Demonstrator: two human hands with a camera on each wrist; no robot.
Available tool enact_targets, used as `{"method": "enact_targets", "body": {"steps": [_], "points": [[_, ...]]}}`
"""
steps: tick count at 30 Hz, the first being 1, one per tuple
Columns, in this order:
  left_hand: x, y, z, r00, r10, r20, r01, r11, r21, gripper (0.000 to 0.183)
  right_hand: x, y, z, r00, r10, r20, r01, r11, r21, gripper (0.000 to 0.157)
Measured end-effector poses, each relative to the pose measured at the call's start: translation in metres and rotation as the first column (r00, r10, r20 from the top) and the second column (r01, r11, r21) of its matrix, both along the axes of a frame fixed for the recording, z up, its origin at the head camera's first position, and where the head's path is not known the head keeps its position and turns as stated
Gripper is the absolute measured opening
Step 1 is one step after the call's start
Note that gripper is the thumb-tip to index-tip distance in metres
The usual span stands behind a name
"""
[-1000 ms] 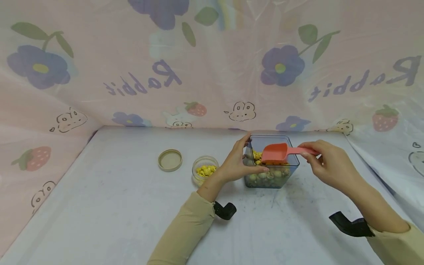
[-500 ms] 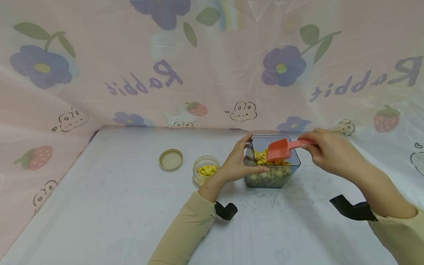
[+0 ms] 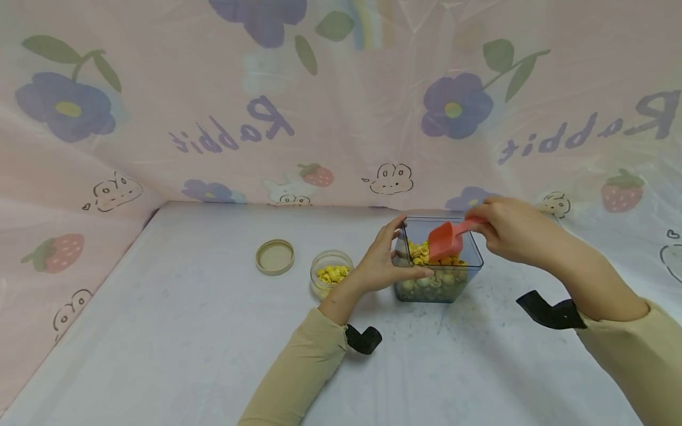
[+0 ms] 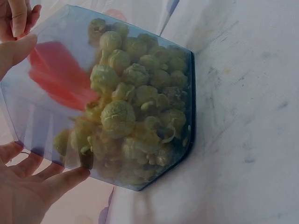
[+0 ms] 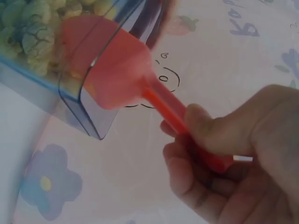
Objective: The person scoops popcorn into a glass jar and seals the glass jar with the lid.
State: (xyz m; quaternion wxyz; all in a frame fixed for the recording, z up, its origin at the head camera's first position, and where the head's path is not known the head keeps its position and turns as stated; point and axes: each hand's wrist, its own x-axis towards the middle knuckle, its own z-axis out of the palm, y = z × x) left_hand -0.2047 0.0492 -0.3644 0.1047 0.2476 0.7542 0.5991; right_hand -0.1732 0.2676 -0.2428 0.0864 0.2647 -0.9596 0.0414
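A clear bluish plastic container (image 3: pixel 471 277) holds yellow popcorn (image 3: pixel 418 253). My left hand (image 3: pixel 379 260) grips it from the left, thumb along the near wall and fingers at the far left side. In the left wrist view the popcorn (image 4: pixel 135 88) fills the lower part, seen through the wall. My right hand (image 3: pixel 518 229) pinches the handle of a red scoop (image 3: pixel 445 241) from the right. The scoop's blade dips into the container, tilted down, its tip at the popcorn. In the right wrist view thumb and fingers wrap the scoop's handle (image 5: pixel 170 112).
A small clear jar (image 3: pixel 317 285) with yellow popcorn stands left of the container, partly behind my left wrist. Farther left lies a round beige-rimmed lid (image 3: pixel 274 258). A pink patterned sheet (image 3: pixel 341 118) hangs behind the white table (image 3: pixel 186 331).
My right hand has risen and shifted left, tilting the scoop steeper, blade tip downward. My left hand and the container have stayed in place.
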Motion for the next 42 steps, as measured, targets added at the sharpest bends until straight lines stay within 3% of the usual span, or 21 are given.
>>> {"method": "enact_targets", "body": {"steps": [5, 9, 20, 23, 30, 35, 39, 42], "points": [[-0.001, 0.001, 0.0, 1.0, 0.001, -0.01, -0.001, 1.0, -0.005, 0.105, -0.006, 0.006, 0.0, 0.999, 0.014, 0.032, -0.012, 0.999, -0.046, 0.013], [-0.001, 0.001, 0.0, 1.0, 0.006, -0.002, -0.006, 1.0, -0.004, 0.105, -0.009, 0.011, -0.007, 0.997, -0.017, 0.076, 0.024, 0.995, -0.094, 0.015], [-0.001, 0.0, 0.0, 1.0, 0.011, -0.001, -0.011, 1.0, 0.004, 0.105, -0.012, 0.02, -0.033, 0.998, -0.015, 0.054, 0.031, 0.955, -0.295, 0.015], [-0.001, 0.0, 0.0, 1.0, 0.006, 0.004, -0.006, 1.0, 0.008, 0.105, -0.012, 0.026, -0.036, 0.998, 0.013, 0.06, 0.008, 0.941, -0.338, 0.014], [0.0, 0.0, 0.0, 1.0, 0.003, 0.009, -0.003, 1.0, 0.007, 0.105, -0.016, 0.045, -0.043, 0.98, 0.112, 0.162, -0.033, 0.905, -0.423, 0.017], [0.0, 0.0, 0.0, 1.0, 0.0, 0.005, 0.0, 1.0, 0.0, 0.106, -0.014, 0.046, -0.048, 0.97, 0.198, 0.14, -0.119, 0.893, -0.434, 0.02], [0.0, 0.0, 0.0, 1.0, -0.002, -0.007, 0.002, 1.0, 0.004, 0.105, -0.011, 0.04, -0.049, 0.977, 0.193, 0.094, -0.137, 0.898, -0.418, 0.024], [0.0, 0.0, 0.0, 1.0, 0.002, -0.01, -0.002, 1.0, 0.005, 0.104, -0.01, 0.039, -0.051, 0.975, 0.184, 0.124, -0.11, 0.887, -0.449, 0.022]]}}
